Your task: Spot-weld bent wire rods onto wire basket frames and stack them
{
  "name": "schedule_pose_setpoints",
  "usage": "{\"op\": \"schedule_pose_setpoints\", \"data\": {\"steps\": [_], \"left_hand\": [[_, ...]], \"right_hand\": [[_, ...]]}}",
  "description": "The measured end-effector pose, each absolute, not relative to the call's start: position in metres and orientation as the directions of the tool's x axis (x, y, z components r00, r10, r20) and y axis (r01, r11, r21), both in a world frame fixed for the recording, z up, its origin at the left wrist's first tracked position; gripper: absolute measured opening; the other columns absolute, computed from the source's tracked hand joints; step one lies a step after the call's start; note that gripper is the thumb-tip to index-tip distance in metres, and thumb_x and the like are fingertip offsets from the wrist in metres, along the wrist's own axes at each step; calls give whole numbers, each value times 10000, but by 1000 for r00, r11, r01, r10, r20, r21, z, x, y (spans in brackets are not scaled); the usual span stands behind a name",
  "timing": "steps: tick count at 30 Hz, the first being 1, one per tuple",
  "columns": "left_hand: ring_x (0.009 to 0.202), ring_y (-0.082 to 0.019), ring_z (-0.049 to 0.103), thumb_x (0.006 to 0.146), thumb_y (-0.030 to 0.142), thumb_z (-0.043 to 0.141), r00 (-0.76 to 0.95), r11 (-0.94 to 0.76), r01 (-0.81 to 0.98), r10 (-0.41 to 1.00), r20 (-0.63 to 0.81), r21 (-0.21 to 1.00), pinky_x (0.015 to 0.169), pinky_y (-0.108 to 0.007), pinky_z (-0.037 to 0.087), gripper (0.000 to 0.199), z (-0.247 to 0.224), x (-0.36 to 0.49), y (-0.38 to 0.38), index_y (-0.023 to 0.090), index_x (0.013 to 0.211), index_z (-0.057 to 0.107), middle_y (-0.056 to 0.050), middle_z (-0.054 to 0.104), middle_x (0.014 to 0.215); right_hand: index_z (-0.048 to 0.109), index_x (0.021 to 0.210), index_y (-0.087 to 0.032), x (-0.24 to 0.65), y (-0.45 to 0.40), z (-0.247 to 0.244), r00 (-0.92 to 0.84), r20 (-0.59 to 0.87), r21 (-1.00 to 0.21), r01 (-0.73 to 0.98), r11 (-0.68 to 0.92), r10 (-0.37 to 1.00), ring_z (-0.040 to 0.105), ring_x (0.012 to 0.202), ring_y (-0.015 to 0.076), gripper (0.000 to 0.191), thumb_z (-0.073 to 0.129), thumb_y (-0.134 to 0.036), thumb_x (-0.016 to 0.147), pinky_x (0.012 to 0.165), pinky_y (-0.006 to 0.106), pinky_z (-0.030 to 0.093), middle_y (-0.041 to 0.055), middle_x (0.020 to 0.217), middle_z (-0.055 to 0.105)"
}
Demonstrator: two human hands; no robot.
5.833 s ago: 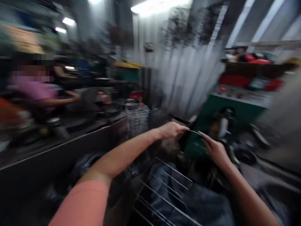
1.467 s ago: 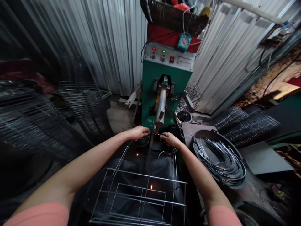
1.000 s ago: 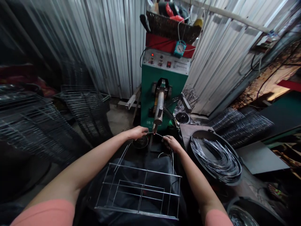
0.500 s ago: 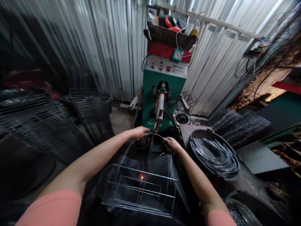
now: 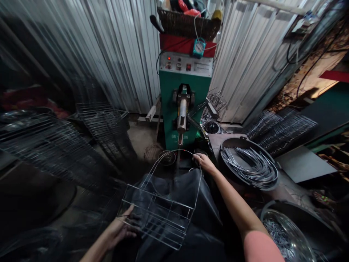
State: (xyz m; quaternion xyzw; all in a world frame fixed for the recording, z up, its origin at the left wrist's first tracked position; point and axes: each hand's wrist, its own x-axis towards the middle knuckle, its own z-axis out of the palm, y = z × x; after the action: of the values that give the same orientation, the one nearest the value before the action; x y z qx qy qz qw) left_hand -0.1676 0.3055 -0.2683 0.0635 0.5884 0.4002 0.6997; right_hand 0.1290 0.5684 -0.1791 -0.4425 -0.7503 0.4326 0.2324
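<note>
A wire rack [image 5: 160, 214] with a tall curved wire handle [image 5: 155, 164] lies over the dark apron [image 5: 207, 218]. My left hand [image 5: 124, 225] is at the rack's left side, its fingers spread apart and partly behind the wires. Pinched in the fingers of my right hand [image 5: 201, 159] is the right part of the handle. A small red-hot spot glows on the handle's top, just left of that hand. The green welding machine [image 5: 200, 87] stands ahead, its electrode arm [image 5: 182, 116] ending just above the handle.
Stacks of wire racks [image 5: 54, 142] stand on the left. On the right, a round black pan [image 5: 247, 140] holds bent wires, and below it a metal bowl [image 5: 297, 233] holds small wire pieces. A small bowl [image 5: 167, 158] sits beneath the machine, near the handle.
My left hand has let go of the handle wire and moved down to the rack's left side. The rack has shifted and tilted. The bright spark over the rack is gone.
</note>
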Motion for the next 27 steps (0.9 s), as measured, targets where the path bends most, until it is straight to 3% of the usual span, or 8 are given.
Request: {"op": "schedule_pose_setpoints", "data": {"steps": [3,7,12,15,17,20,24,27], "left_hand": [[760,-299,668,634,588,634,128,642,-629,642,-756,439,632,-395,538,419,-274,-134,296,180,729,612,-144,672,762],[951,-314,635,686,531,571,-7,444,-770,712,-702,458,806,-480,521,371,-249,-126,317,175,778,623,-142,681,836],[989,-288,615,705,384,554,-334,70,-785,790,-514,616,843,-528,504,209,-219,-147,337,206,800,609,-79,689,880],[927,-240,630,719,310,525,-547,-44,-643,725,-419,765,836,-481,523,116,-219,-144,344,211,753,576,-22,670,775],[897,-208,633,736,297,506,-663,-37,-512,653,-367,858,822,-433,536,92,-225,-134,346,214,745,543,3,643,754],[926,-190,619,755,344,521,-724,-5,-353,635,-269,936,824,-380,533,130,-233,-119,344,218,786,517,8,615,820],[1000,-198,579,761,433,549,-700,-40,-262,696,-161,964,922,-384,470,235,-238,-107,337,214,838,508,-9,588,905],[1089,-209,536,716,418,625,-606,-40,-198,790,-90,979,1016,-398,382,324,-240,-103,333,227,943,493,-24,580,1033]], "right_hand": [[544,712,-157,121,563,-177,-484,-7,-878,422,226,875,412,553,113,365,396,-468,831,528,221,326,-20,590,454],[559,734,-155,122,553,-151,-471,79,-902,341,264,879,422,561,115,377,407,-483,839,537,222,331,-17,594,462],[605,847,-152,127,550,-129,-438,232,-918,197,345,868,499,667,128,352,449,-468,855,660,229,398,4,694,557],[628,932,-149,124,558,-159,-441,145,-950,187,249,886,558,759,153,336,450,-422,854,729,259,437,31,780,620],[633,981,-155,126,562,-189,-391,47,-943,287,171,919,583,855,181,288,510,-358,818,780,297,455,54,890,649],[650,978,-178,150,556,-224,-270,-16,-842,523,133,963,584,980,221,254,601,-250,739,879,351,440,70,998,658],[639,1025,-164,240,531,-227,-38,70,-629,774,74,997,601,988,238,273,528,-279,803,883,358,447,116,1037,654],[628,1071,-97,341,504,-222,391,86,-298,888,-351,916,633,874,348,360,492,-318,821,743,475,486,230,914,654]]}}
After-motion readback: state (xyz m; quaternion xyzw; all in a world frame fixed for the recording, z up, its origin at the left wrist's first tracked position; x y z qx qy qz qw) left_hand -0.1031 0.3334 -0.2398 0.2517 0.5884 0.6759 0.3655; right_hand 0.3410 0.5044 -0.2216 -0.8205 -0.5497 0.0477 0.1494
